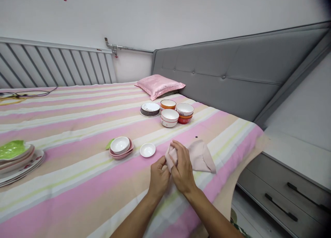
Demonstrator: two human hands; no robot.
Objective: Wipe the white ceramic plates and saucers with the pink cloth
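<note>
Both hands meet over the striped bedspread, bunching a pale pink cloth [202, 156] whose loose end spreads out to the right. My left hand [159, 176] is closed with its thumb and fingers pinching the left side of the bundle. On the other side, my right hand [183, 169] is closed over the cloth, fingers bent around it. Whether something lies inside the folds is hidden. A small white dish [147, 150] sits just left of the hands. Further left, small white bowls [120, 145] are stacked on pink dishes [121, 156], with a green leaf-shaped edge [109, 144] showing behind.
Beyond the hands stand stacked bowls [169, 118] and a plate stack [150, 108]. A pink pillow [160, 85] lies near the grey headboard [207, 65]. More plates and a green dish [14, 150] are at far left. A drawer cabinet [279, 182] stands right of the bed.
</note>
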